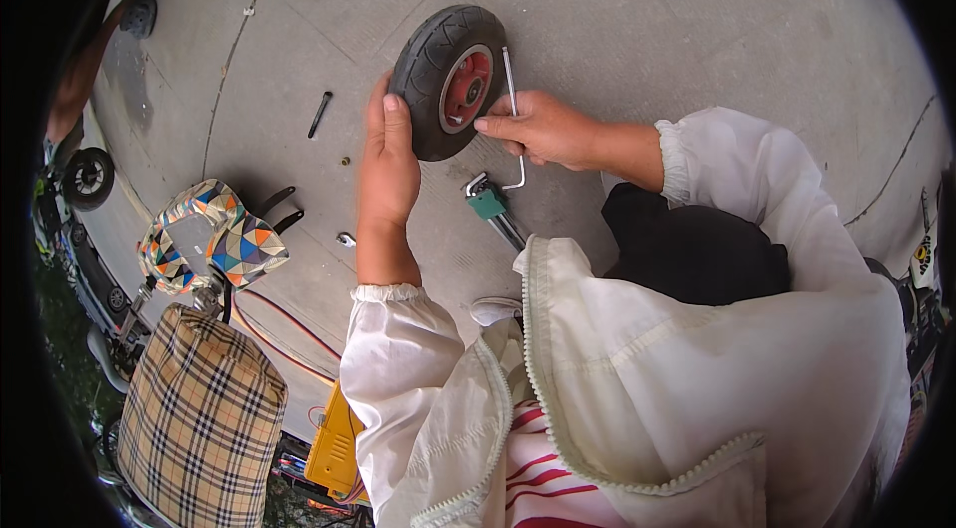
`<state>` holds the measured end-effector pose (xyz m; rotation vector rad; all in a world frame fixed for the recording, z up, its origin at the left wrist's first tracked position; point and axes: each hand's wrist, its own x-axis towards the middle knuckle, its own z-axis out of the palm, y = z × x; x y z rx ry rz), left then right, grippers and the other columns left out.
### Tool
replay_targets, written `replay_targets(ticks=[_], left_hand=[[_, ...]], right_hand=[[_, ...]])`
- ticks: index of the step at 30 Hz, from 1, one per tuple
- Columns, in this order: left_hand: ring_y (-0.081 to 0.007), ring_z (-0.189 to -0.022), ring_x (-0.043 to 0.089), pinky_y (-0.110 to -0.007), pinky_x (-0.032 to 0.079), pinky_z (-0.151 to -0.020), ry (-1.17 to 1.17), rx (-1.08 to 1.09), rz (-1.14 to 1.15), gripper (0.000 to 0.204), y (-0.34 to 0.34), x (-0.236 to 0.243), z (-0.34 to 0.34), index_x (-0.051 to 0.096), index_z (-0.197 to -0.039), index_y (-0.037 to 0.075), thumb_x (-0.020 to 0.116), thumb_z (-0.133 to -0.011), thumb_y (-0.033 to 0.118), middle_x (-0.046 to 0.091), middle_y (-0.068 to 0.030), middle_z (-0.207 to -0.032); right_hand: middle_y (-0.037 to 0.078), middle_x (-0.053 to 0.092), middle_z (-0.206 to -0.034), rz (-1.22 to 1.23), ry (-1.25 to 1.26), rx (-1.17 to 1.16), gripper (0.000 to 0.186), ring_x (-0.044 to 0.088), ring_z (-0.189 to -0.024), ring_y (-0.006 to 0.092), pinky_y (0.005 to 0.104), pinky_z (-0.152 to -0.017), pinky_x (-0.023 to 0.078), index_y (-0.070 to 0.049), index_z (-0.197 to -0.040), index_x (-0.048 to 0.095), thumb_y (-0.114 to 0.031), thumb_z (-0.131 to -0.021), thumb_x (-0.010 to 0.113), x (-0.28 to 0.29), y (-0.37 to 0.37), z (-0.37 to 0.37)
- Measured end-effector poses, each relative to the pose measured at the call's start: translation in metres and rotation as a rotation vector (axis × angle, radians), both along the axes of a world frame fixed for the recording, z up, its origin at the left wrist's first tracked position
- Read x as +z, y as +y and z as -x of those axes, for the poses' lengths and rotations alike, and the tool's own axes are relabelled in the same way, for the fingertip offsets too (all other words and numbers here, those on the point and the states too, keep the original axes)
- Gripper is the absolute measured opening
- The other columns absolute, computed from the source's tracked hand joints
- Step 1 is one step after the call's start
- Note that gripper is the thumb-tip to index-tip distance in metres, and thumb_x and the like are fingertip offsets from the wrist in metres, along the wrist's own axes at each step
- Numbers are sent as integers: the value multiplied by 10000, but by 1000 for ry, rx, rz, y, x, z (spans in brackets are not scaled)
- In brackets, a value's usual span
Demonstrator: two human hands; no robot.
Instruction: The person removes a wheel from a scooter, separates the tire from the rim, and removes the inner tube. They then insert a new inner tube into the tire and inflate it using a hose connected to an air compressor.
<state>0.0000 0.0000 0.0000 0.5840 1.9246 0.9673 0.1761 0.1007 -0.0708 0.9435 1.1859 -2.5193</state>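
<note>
My left hand (pixel 388 159) grips the side of a small black tire (pixel 423 65) with a red hub (pixel 466 80), held upright. My right hand (pixel 528 128) is closed round a long silver L-shaped hex key (pixel 511 70), thumb and finger at the tire's right side beside the hub. Below them lies a hex key set in a green holder (pixel 486 201). On the concrete to the left are a black bolt (pixel 320 115), a small brass nut (pixel 345 160) and a small silver piece (pixel 346 239), too small to identify.
Concrete floor (pixel 647 10) surrounds me. At left are a multicoloured patterned cover (pixel 249 249), plaid fabric (pixel 199 408), a yellow case (pixel 331 443), hoses (pixel 279 339) and a parked wheel (pixel 88 177). Another person's limb (pixel 90 75) shows at the upper left. Black cloth (pixel 697 249) is by my right forearm.
</note>
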Motion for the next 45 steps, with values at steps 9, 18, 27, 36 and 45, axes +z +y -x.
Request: replay_targets(ticks=[9,18,27,36,45], left_hand=[[-222,-1289,503,-320,374,-1099,10,62,30,602,9,10,-15,370,-1505,18,314,-1098,459,537,-151,-1392],[-220,-1253,531,-309,391,-1074,102,116,-74,523,5,1,0,419,-1487,34,351,-1096,374,567,-153,-1365],[-229,-1151,601,-334,468,-996,168,97,30,597,-8,-6,11,444,-1384,-51,695,-942,262,619,-192,-1266],[-232,-1079,648,-336,509,-945,94,96,9,609,-18,-14,15,425,-1357,-98,738,-911,172,655,-193,-1205],[-232,-1093,640,-332,506,-951,112,36,-7,626,-20,-18,19,394,-1383,-97,727,-916,153,649,-191,-1207]], right_hand=[[10,527,-692,149,-17,-168,226,403,-501,78,252,-425,320,-66,-999,605,-291,-995,608,-1,-12,22],[39,557,-713,12,-195,17,226,450,-523,96,273,-420,342,-27,-1016,592,-227,-933,655,-15,-13,-1],[104,665,-842,-170,-287,221,245,551,-576,129,287,-511,465,58,-1009,619,-179,-987,561,-29,-11,-24],[79,641,-816,96,0,103,323,472,-524,59,239,-465,404,83,-1137,636,-205,-1030,538,37,22,-7],[104,651,-797,172,-5,61,303,450,-484,58,234,-422,369,104,-1094,654,-169,-1000,565,38,23,-3]])
